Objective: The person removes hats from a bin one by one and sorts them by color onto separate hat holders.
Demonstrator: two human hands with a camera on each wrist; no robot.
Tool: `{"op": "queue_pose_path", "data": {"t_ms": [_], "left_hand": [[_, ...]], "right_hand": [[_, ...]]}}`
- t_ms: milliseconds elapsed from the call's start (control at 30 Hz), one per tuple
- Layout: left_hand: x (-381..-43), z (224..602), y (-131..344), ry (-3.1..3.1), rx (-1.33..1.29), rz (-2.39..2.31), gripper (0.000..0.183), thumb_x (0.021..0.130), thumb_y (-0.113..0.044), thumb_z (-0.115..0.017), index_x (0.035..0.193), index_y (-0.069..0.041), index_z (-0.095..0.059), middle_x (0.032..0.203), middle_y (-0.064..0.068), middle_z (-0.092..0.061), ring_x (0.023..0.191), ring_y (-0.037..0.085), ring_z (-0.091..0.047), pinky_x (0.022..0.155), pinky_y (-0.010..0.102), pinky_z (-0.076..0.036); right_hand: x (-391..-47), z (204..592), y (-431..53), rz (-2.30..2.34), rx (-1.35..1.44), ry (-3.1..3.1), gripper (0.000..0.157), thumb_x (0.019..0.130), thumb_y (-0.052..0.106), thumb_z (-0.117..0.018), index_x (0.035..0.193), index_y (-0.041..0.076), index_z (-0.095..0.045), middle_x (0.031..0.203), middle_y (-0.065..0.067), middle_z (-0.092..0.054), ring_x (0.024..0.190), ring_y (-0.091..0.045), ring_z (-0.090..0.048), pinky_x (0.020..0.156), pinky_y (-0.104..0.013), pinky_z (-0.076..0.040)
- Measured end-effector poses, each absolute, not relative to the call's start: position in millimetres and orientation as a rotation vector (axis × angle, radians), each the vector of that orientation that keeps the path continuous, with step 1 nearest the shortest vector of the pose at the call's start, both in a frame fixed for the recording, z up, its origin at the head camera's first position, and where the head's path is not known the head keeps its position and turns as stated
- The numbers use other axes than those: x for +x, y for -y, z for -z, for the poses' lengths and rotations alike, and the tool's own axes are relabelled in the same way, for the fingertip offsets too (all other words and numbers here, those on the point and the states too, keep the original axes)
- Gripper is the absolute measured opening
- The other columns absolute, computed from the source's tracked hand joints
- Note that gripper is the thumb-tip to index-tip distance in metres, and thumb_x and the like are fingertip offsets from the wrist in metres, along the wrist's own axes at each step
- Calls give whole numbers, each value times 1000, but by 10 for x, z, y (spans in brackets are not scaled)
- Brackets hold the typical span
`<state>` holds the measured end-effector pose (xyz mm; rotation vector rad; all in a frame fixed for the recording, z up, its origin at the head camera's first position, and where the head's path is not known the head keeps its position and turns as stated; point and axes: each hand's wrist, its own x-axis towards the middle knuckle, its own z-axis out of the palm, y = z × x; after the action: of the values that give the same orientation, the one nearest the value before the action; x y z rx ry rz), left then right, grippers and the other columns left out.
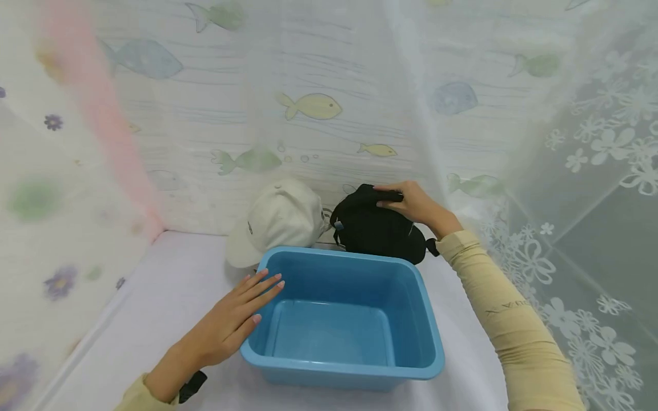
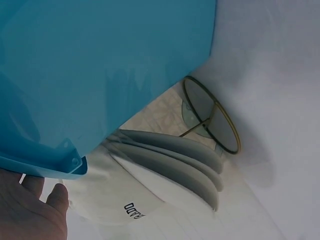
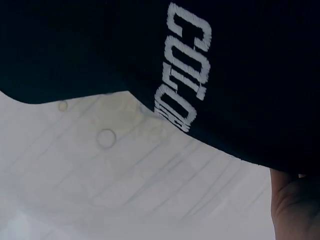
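Note:
My right hand [image 1: 415, 202] pinches the top edge of a black cap [image 1: 377, 225], thumb on the near side, behind the basin. White embroidered letters show on the black cap [image 3: 240, 75] in the right wrist view. My left hand [image 1: 233, 319] lies with its fingers straight over the left rim of a light blue plastic basin [image 1: 354, 370]. The basin's inside holds nothing. Behind its left corner stands a white cap [image 1: 288, 214]. The left wrist view shows several stacked brims [image 2: 170, 155] at the white cap, with dark letters on its front.
A round metal-rimmed base [image 2: 212, 115] with a thin rod stands beside the brims. All this rests on a white cloth surface [image 1: 190, 268]. Behind hangs a sheer curtain [image 1: 329, 68] printed with fish, and a flowered lace panel [image 1: 581, 228] hangs at right.

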<state>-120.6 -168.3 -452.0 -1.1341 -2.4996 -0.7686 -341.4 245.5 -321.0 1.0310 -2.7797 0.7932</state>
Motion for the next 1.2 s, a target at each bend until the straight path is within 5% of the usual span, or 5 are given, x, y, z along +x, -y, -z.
{"op": "queue_pose_path", "data": {"t_ms": [733, 1200], "left_hand": [[-1177, 4561, 1665, 2471, -1122, 792, 58, 102, -11, -52, 158, -15, -39, 164, 0, -35, 154, 33, -25, 127, 26, 2], [-1157, 4494, 1688, 2511, -1111, 734, 56, 103, -14, -53, 158, -15, -40, 163, 1, -37, 155, 30, -25, 127, 28, 3]], "right_hand": [[-3492, 3403, -2401, -795, 859, 3058, 81, 88, 35, -80, 155, 11, -42, 163, -20, -32, 151, -42, -25, 119, -66, -25], [-3504, 3452, -2375, -876, 897, 3029, 88, 84, 31, -83, 157, 9, -39, 163, -19, -32, 152, -41, -25, 119, -65, -23]]}}
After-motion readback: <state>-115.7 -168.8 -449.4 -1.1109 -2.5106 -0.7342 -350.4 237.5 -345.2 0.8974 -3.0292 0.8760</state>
